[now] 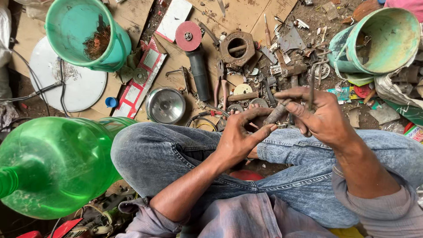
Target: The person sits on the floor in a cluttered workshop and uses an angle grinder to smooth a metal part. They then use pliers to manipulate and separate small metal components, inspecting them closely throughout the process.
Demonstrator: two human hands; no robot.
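Centre right of frame: the left hand (238, 139) and right hand (321, 117) meet over the person's crossed legs in blue jeans (176, 154). Both close on a small rusty metal part (276, 113), a short cylindrical piece held between them just above the knees. The left thumb and forefinger pinch its lower end; the right fingers wrap its upper end, and a thin metal rod (311, 90) stands upright in the same right hand. Whether rod and part are joined cannot be told.

Progress: the part is off the ground and in hand, being worked or examined; no finished result is visible, and it appears intact and corroded.

Surroundings: an angle grinder (196, 57) with red disc lies upper centre, pliers (220, 86) beside it, a round chrome headlamp (165, 105) to its lower left. A green bucket (86, 33) holding copper wire sits upper left, a second bucket (379, 42) upper right, a green plastic bottle (53, 165) lower left. Scrap litters the cardboard (246, 13).
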